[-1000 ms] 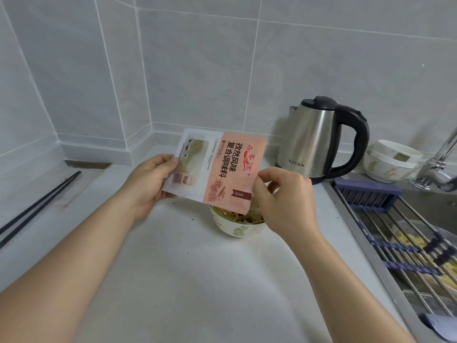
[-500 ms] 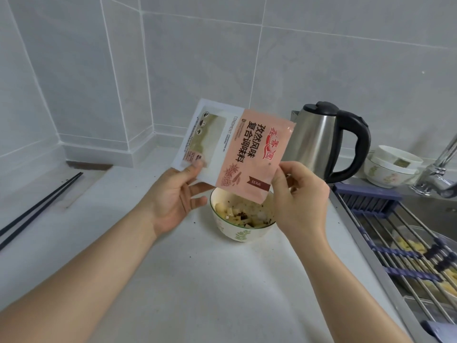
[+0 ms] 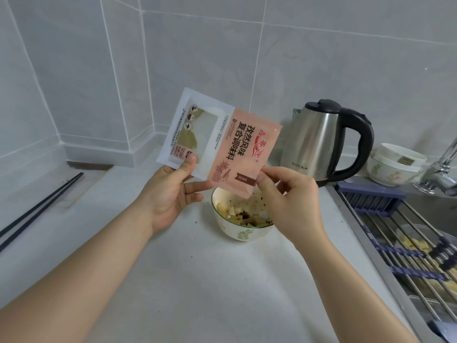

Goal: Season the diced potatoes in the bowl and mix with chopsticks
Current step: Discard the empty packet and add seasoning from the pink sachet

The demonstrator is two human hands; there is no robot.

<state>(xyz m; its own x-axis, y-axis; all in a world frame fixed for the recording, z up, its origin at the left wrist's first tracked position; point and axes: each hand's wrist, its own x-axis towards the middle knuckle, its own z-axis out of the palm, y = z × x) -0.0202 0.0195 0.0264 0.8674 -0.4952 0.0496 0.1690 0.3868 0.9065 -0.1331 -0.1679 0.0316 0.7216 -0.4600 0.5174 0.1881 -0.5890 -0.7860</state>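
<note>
We count one seasoning packet (image 3: 220, 144), one bowl (image 3: 243, 231) of diced potatoes (image 3: 237, 211), one pair of black chopsticks (image 3: 42, 209), one kettle (image 3: 321, 142) and two stacked bowls (image 3: 395, 164). Our left hand (image 3: 170, 194) pinches the packet's lower white edge under the thumb, the other fingers straight behind it; our right hand (image 3: 289, 194) pinches its lower pink corner with curled fingers. The bowl sits on the pale counter (image 3: 197, 280) just below the packet, the chopsticks well apart at the left. Grey tiled walls meet in a corner; a sink rack (image 3: 408, 243) lies at the right. Since a second ago the packet has risen, uncovering the bowl.
</note>
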